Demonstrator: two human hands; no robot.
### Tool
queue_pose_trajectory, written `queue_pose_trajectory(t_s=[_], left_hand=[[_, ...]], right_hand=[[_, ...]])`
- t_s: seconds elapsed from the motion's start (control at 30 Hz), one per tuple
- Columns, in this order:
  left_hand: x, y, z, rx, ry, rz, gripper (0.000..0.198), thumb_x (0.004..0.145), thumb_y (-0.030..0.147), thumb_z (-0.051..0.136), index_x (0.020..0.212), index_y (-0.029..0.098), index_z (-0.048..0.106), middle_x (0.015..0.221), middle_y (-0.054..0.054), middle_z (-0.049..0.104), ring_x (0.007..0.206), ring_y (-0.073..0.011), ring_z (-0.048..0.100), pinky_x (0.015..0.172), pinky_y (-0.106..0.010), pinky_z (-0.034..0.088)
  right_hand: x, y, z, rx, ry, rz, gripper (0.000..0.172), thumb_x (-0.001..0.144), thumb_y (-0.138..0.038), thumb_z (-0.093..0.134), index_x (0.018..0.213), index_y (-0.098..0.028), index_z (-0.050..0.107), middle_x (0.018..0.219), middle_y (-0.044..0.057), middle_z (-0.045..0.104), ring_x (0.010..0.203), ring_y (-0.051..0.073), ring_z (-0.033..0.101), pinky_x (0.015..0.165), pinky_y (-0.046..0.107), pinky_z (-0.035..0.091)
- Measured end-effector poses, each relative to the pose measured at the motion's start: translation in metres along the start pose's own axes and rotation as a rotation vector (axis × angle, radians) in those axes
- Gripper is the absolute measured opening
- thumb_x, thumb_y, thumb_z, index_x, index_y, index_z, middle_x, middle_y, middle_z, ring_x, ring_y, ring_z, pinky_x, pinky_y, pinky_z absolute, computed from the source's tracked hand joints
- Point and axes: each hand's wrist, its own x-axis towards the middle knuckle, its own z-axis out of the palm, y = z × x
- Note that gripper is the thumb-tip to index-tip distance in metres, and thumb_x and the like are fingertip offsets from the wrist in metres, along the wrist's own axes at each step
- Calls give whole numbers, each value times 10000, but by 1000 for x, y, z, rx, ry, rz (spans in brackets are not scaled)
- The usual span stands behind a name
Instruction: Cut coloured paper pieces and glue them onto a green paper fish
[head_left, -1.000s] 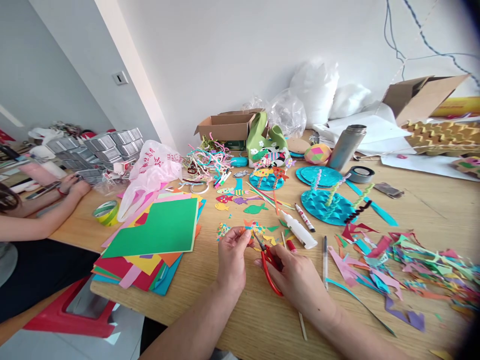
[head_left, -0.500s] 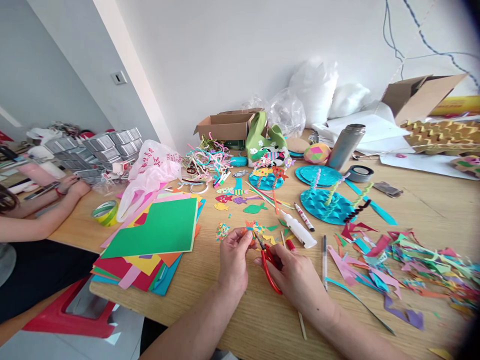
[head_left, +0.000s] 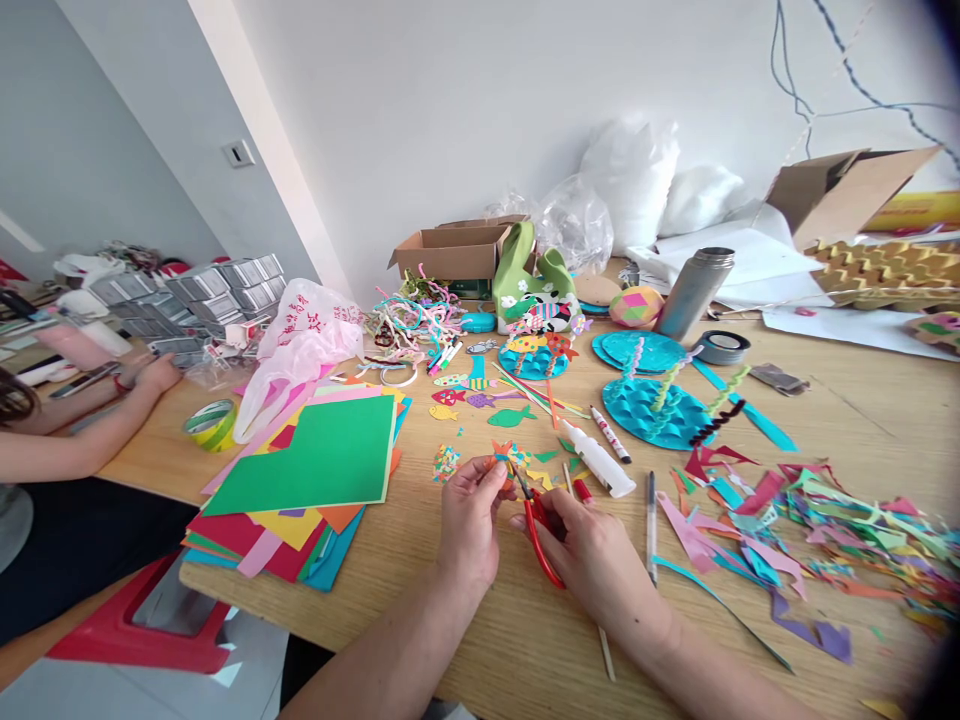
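Between thumb and fingers, my left hand (head_left: pixel 474 515) pinches a small orange paper piece (head_left: pixel 504 452), partly hidden by the fingers. My right hand (head_left: pixel 592 550) grips red-handled scissors (head_left: pixel 541 545), their blades pointing at the paper. Just beyond lie paper fish, among them a green fish (head_left: pixel 511 416) and a yellow fish (head_left: pixel 442 412). Small coloured clippings (head_left: pixel 446 462) sit left of the paper piece. To the right are a white glue bottle (head_left: pixel 600 462), a marker (head_left: pixel 610 434) and a pen (head_left: pixel 651 525).
Coloured sheets (head_left: pixel 315 455) are stacked at left beside yellow tape (head_left: pixel 210 425). Paper scraps (head_left: pixel 795 540) cover the right side. Blue discs (head_left: pixel 652 412) with pipe cleaners and a steel flask (head_left: pixel 694 295) stand behind. A co-worker's arm (head_left: pixel 97 430) rests at far left.
The view has shifted very slightly. Both hands keep nearly the same place, with the scissors still at the orange paper.
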Motion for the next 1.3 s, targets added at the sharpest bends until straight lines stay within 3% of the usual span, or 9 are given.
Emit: queue_pose_trajectory(t_s=[0.97, 1.3], left_hand=[[-1, 0, 0, -12, -8, -8, 205, 580, 257, 791, 642, 136, 637, 614, 3, 610, 572, -85, 541, 597, -214, 427], [-1, 2, 1, -30, 2, -23, 229, 554, 269, 806, 647, 137, 644, 614, 4, 623, 556, -84, 542, 585, -216, 425]], right_hand=[[1, 1, 1, -69, 53, -24, 313, 923, -445, 389, 694, -234, 415, 525, 14, 602, 418, 161, 551, 435, 246, 318], [1, -1, 0, 103, 41, 29, 381, 893, -546, 409, 674, -235, 401, 519, -10, 531, 423, 137, 469, 449, 250, 320]])
